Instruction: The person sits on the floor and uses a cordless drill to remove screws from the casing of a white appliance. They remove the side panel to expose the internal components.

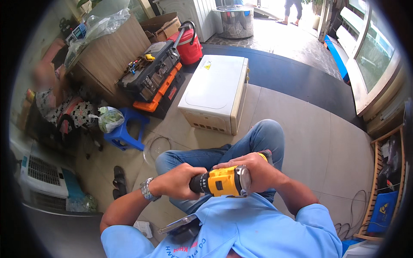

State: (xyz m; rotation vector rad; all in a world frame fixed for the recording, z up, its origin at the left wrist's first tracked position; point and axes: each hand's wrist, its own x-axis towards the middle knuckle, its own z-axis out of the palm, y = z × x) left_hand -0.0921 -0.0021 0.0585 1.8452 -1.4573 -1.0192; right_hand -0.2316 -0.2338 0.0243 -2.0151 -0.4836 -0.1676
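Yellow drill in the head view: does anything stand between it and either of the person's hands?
Nothing visible does. The left hand grasps the yellow drill at its black front end, and the right hand holds it near the rear. The white appliance stands ahead, not between them.

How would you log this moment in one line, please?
Left hand: gripping black chuck | right hand: gripping yellow drill | white appliance: on floor ahead

Left of centre, a blue stool carries a filled plastic bag; a red cooler and a metal drum stand at upper middle, a wooden rack at far right.
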